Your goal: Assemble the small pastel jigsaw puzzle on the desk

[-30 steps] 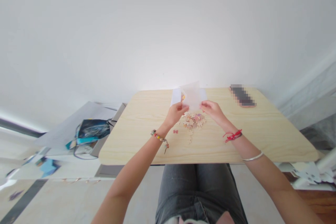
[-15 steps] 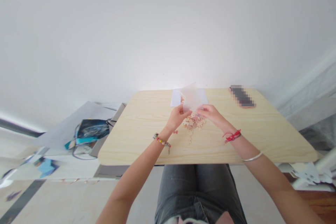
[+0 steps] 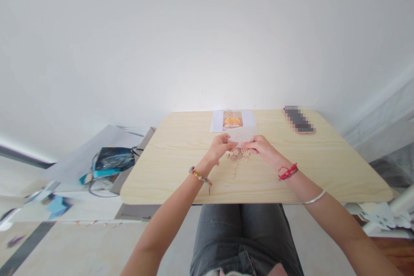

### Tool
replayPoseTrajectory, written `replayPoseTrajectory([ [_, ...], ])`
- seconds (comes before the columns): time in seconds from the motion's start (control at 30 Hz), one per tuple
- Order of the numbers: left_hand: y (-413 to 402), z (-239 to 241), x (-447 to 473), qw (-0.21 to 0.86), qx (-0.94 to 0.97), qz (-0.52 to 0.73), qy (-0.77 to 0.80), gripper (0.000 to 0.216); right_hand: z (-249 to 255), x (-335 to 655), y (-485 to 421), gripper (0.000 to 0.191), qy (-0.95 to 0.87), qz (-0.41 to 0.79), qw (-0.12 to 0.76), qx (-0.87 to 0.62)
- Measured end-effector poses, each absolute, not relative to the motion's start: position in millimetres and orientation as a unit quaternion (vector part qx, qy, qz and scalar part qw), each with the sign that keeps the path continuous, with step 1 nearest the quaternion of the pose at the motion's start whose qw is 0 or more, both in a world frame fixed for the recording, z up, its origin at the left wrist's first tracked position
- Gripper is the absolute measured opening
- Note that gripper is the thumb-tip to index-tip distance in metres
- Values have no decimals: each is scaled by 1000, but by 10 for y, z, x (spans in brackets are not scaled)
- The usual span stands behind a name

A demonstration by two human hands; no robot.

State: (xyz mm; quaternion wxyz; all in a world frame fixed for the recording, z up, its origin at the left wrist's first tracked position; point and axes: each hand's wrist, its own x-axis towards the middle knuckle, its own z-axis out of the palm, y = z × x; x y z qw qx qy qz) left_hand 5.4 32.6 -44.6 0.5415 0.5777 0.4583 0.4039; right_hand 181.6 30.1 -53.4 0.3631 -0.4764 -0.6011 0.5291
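Between my two hands is a whitish, translucent pouch [image 3: 241, 134], held over the table. My left hand [image 3: 220, 146] is closed on its left edge, thumb toward the middle. On the other edge, my right hand [image 3: 259, 145] pinches the pouch with thumb and fingers. Just below and partly behind the hands lies a small heap of jigsaw puzzle pieces [image 3: 237, 154], several of them trailing toward me. Behind the pouch, a white sheet [image 3: 217, 121] lies flat, with a printed picture [image 3: 233, 120] of a yellow figure on it.
A pixelated phone [image 3: 299, 120] lies at the table's back right. The pale wooden table [image 3: 181, 164] meets a white wall at the back. Left of it, a lower surface holds a dark bag [image 3: 114, 158] with a cord and blue items.
The pouch has come down from upright to a lower, flatter position, and the printed picture behind it now shows. Both hands have shifted slightly toward me and still grip the pouch.
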Motion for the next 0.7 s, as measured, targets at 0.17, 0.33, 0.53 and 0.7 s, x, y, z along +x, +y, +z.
replayPoseTrajectory([
  [0.17, 265, -389, -65, 483, 648, 327, 490, 13, -345, 1924, 309, 33, -683, 458, 367, -435],
  [0.33, 174, -212, -85, 463, 694, 238, 498, 14, -68, 1899, 410, 40, -656, 412, 460, -434],
  [0.53, 158, -185, -139, 481, 705, 248, 458, 19, -28, 1862, 490, 30, -552, 505, 527, -404],
  [0.7, 139, -263, -185, 527, 663, 275, 455, 27, -257, 1865, 508, 25, -439, 538, 585, -419],
])
